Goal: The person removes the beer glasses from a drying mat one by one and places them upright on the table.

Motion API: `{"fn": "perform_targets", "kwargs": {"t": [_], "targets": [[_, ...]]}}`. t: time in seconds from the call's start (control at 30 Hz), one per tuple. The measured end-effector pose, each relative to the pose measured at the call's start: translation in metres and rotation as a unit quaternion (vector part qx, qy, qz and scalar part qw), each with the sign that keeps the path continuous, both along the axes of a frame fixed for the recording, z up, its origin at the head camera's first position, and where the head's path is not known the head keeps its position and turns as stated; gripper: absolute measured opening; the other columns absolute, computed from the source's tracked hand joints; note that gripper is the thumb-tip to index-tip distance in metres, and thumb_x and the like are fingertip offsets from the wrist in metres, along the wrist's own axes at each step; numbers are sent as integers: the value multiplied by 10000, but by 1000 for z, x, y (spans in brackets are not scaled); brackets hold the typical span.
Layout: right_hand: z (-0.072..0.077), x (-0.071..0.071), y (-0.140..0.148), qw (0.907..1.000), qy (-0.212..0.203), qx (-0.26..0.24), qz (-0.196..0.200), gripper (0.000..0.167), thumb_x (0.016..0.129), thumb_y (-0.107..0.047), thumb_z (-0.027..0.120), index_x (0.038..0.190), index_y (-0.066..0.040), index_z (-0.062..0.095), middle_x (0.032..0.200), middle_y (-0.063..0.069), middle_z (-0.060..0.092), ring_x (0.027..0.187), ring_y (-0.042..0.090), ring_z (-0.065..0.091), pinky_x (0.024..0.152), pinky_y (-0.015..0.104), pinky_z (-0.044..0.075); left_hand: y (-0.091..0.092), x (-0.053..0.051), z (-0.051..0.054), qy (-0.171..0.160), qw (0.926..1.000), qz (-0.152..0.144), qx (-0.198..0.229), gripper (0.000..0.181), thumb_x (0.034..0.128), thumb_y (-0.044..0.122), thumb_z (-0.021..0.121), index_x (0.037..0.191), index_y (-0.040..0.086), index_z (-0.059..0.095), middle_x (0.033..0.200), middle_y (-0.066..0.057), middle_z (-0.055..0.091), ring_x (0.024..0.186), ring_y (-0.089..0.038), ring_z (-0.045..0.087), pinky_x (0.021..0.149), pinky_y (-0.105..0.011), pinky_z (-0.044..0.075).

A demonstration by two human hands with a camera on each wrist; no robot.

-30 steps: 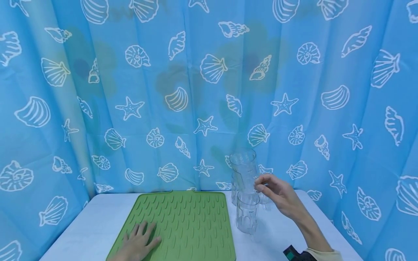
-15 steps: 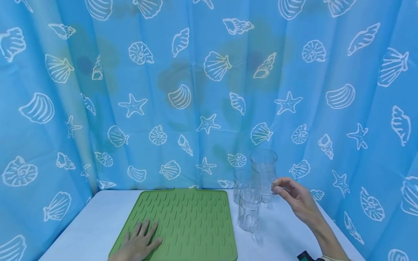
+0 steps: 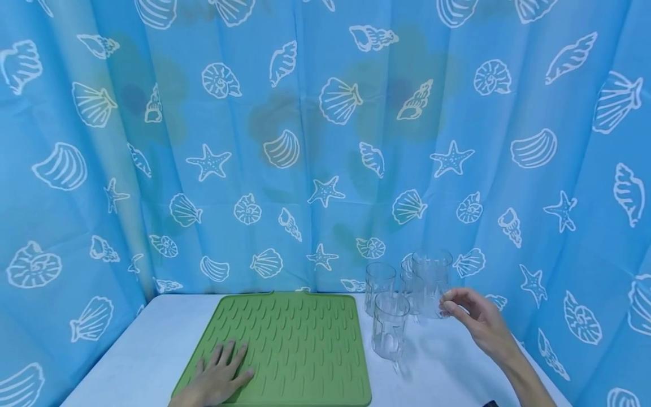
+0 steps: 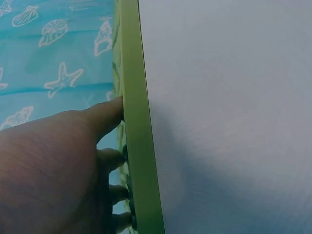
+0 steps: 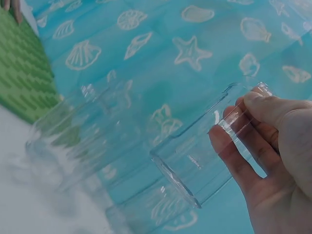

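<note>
My right hand (image 3: 475, 319) pinches a clear glass mug (image 3: 431, 280) at its side, where a handle seems to be. The mug is upright, at the right end of a group of similar clear mugs. Seen from the right wrist, thumb and fingers meet at one side of the held mug (image 5: 195, 153). Nearest the person stands another mug (image 3: 390, 330), with one mug (image 3: 380, 282) behind it and one partly hidden by the held mug. My left hand (image 3: 218, 373) lies with spread fingers on a green ridged mat (image 3: 300, 345).
A white table (image 3: 132, 345) carries the mat and the mugs. Behind it and at both sides hangs a blue curtain (image 3: 285, 226) with white seashell and starfish prints. The mugs stand close together beside the mat's right edge.
My right hand has carried the mug rightward and lowered it, from above the other mugs to their right. My left hand has stayed on the mat.
</note>
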State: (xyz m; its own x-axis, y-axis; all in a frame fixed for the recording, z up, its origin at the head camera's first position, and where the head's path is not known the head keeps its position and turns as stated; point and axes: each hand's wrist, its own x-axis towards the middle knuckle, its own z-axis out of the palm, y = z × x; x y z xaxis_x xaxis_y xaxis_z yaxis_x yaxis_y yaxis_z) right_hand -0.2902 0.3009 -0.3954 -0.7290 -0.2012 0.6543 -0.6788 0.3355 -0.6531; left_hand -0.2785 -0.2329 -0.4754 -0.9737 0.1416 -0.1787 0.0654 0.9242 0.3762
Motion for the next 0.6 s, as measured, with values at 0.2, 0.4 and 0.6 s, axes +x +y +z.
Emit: {"fn": "perform_targets", "kwargs": {"t": [0.2,0.4,0.6], "targets": [[-23,-6,14,9982,-465,-63,364,180,992,0,527,1145,86,567,1014,63,630,931,119,675,791,315,610,1,0,1,-15,10000,-34,5,796,949,635,448,1538,113,332,1606,-248,197,1458,-540,122,1110,-772,55],[-42,-8,21,9909,-1234,-104,520,208,1007,-57,528,1152,89,554,1016,13,667,955,133,701,820,310,607,0,-3,-3,15,9999,-35,-96,795,943,644,448,1533,122,345,1604,-241,211,1456,-538,143,1113,-765,88],[-54,-6,25,9771,-2036,-109,612,262,998,-128,567,1154,83,554,1022,39,678,938,154,707,844,296,603,-1,-3,-3,7,10000,-16,-73,805,941,653,441,1535,120,340,1607,-238,206,1457,-536,138,1114,-767,68]]}}
